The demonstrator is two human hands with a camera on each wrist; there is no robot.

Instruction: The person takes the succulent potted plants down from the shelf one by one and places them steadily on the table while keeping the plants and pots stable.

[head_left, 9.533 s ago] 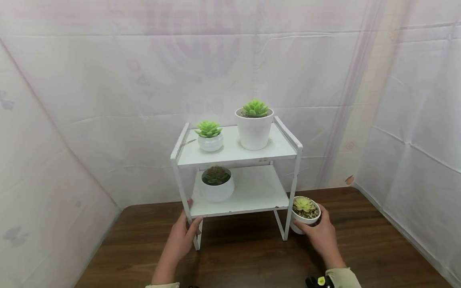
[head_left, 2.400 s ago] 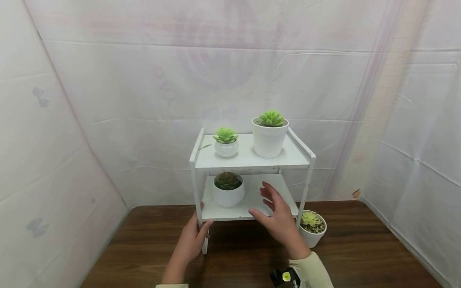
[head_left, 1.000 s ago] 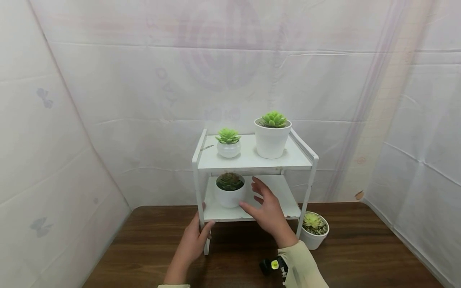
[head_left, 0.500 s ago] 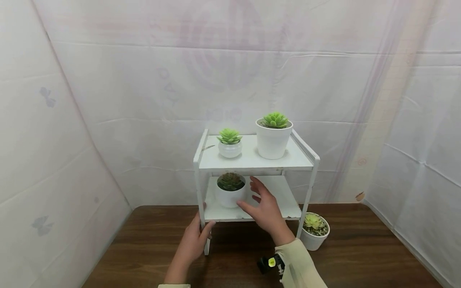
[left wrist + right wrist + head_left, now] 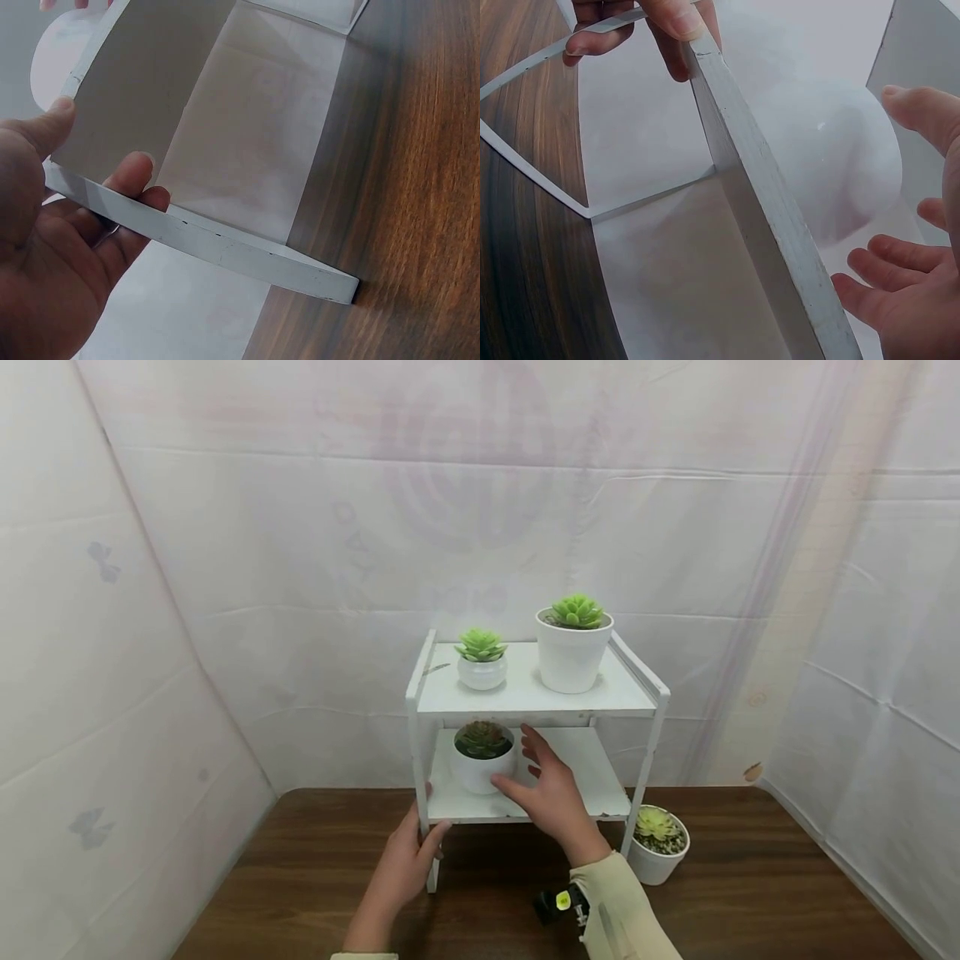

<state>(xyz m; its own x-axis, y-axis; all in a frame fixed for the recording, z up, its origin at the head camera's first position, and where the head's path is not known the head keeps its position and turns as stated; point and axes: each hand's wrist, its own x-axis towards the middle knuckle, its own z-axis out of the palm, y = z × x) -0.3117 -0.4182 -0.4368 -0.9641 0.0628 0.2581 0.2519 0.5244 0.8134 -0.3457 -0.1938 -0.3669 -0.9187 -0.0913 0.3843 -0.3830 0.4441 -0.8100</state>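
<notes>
A white two-tier plant stand stands on the brown table. My left hand grips its front left leg just at the lower shelf; in the left wrist view, fingers wrap round the white leg and the thumb lies on the shelf edge. On the lower shelf, to the left, sits a round white pot with a dark green succulent. Close at its right side is my right hand, fingers spread and loosely bent. The right wrist view shows its thumb at the pot's side and its other fingers apart from the pot.
On the top shelf stand a small pot with a bright green succulent and a taller white pot with another. A pot with a yellow-green succulent is on the table beside the right leg. White sheeting hangs behind.
My right hand has let go of the yellow-green succulent's pot and moved left to the round pot on the lower shelf. The left hand keeps its grip. The head view has shifted slightly.
</notes>
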